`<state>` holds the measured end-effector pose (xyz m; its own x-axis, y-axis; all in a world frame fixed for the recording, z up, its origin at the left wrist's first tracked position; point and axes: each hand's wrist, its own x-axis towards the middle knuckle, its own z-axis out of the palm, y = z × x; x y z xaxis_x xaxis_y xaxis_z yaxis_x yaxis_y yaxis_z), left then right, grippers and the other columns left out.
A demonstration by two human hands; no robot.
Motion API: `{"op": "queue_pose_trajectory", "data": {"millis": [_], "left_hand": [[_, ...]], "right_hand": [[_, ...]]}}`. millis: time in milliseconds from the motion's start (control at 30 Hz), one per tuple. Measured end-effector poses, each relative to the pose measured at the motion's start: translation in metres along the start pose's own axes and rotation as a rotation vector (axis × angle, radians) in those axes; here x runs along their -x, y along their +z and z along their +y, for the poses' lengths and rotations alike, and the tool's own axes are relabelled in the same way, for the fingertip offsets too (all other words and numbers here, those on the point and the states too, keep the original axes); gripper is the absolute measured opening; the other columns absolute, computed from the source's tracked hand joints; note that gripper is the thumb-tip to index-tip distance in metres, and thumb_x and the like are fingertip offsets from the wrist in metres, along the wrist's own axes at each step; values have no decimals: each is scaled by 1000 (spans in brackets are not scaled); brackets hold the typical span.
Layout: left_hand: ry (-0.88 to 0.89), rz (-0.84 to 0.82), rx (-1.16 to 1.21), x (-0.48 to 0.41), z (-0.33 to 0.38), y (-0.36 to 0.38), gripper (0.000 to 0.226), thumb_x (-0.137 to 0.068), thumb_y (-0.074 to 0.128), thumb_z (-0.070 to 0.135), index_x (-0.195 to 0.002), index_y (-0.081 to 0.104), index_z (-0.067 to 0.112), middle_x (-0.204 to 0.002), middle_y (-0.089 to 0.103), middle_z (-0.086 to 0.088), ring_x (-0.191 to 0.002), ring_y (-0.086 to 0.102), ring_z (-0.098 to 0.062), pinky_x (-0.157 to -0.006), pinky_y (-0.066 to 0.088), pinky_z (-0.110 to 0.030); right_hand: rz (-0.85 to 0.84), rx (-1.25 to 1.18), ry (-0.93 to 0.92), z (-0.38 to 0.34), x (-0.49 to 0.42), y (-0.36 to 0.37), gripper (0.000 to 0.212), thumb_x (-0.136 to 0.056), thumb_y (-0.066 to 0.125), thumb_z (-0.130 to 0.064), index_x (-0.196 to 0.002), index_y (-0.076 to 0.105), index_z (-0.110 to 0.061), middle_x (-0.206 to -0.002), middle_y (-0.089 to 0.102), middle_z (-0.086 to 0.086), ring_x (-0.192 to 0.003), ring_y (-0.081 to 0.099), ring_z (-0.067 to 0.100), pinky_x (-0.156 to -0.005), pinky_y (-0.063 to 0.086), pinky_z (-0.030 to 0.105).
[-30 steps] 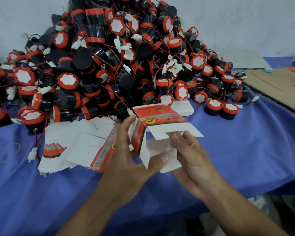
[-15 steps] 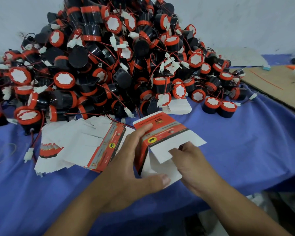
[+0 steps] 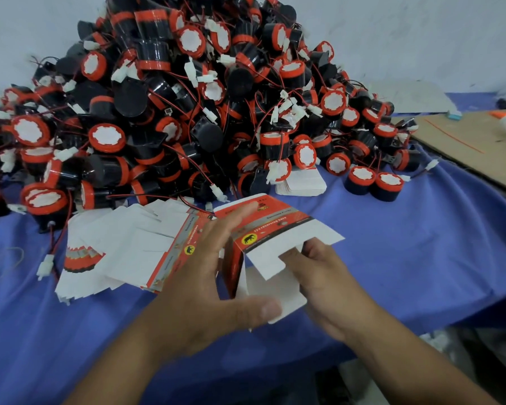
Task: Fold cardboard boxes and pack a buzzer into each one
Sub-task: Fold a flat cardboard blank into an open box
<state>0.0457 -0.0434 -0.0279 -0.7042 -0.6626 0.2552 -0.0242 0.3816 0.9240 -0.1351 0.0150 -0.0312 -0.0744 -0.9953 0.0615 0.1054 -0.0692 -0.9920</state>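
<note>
Nearest, the left hand (image 3: 205,290) holds the half-opened cardboard box (image 3: 263,229) over the worktop (image 3: 421,244), its grip clamping it between fingers on the red top panel and thumb on the lower white flap; the right hand (image 3: 324,287) has fingertips tucked beneath the upper flap, its grip pinching or merely pushing I cannot tell. Evidently folding is the step in hand; next, I judge, one end wants tucking shut before a buzzer comes from the heap (image 3: 187,97) beyond the flat blanks (image 3: 123,247).
</note>
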Motion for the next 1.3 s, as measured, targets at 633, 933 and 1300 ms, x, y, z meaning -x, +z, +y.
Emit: {"op": "queue_pose_trajectory", "data": {"millis": [633, 933, 1300], "left_hand": [[-43, 353, 201, -4, 4, 7, 53, -71, 71, 37, -123, 63, 29, -115, 71, 1, -106, 68, -19, -86, 57, -38], [-20, 394, 149, -6, 8, 18, 30, -86, 56, 14, -113, 69, 23, -109, 73, 9, -102, 70, -10, -79, 52, -16], [-81, 563, 44, -6, 4, 21, 26, -81, 56, 48, -102, 68, 37, -102, 72, 15, -97, 67, -7, -80, 51, -20]], "right_hand": [[-174, 139, -48, -6, 2, 11, 39, -101, 58, -29, -139, 53, -23, -131, 66, 2, -122, 62, 24, -103, 50, 52], [-284, 76, 15, -7, 0, 13, 47, -92, 72, -6, -135, 54, -12, -120, 70, -2, -113, 67, 15, -88, 55, 28], [-317, 23, 71, -13, 3, 14, 43, -94, 68, -8, -129, 51, -26, -97, 68, -27, -97, 66, -3, -83, 51, 14]]}}
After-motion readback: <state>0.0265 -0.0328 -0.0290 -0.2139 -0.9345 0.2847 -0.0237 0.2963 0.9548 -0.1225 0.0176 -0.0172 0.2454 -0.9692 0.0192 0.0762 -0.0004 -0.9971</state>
